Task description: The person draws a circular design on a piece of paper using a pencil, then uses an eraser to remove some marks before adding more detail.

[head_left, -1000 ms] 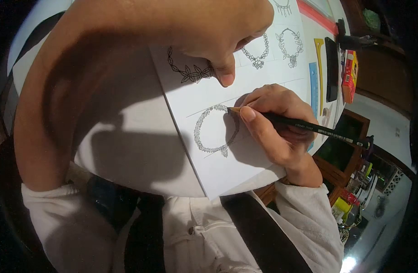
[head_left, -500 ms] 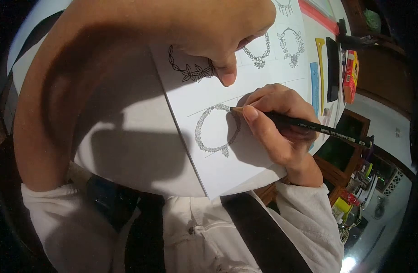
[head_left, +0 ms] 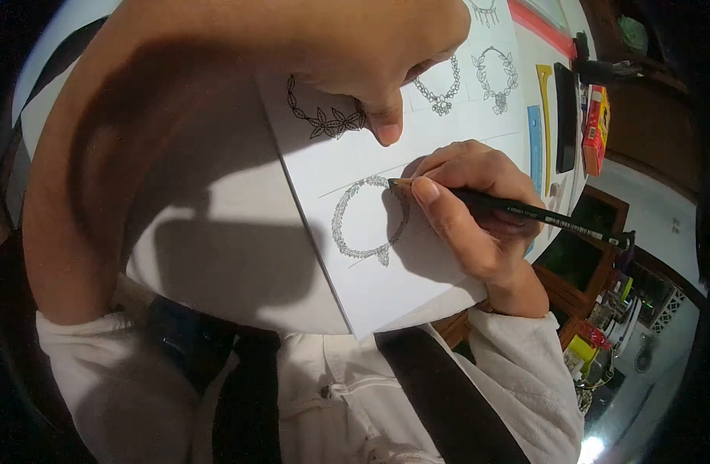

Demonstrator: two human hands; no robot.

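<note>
A white sheet of paper (head_left: 417, 301) lies on the pale tabletop with several wreath-like ornament drawings. My left hand (head_left: 393, 66) rests across its upper part, one digit stretched down onto the paper beside a leafy drawing (head_left: 335, 122); its other fingers are partly hidden, and nothing shows in it. A dark pencil (head_left: 556, 222) is pinched in my right hand (head_left: 482, 205). Its tip touches the upper right of an oval leafy ring (head_left: 338, 224), which has a small pendant shape at the bottom.
Right of the paper lie a blue ruler (head_left: 535, 147), a yellow strip (head_left: 546, 124), a black phone-like slab (head_left: 563, 120) and a red and yellow box (head_left: 596, 131). A red-edged clear item (head_left: 540, 29) sits at the top. Wooden furniture (head_left: 583, 247) stands beyond the table edge.
The pencil tip has shifted very slightly left along the ring, and my right hand has tilted a little with it. My left hand is nearly still.
</note>
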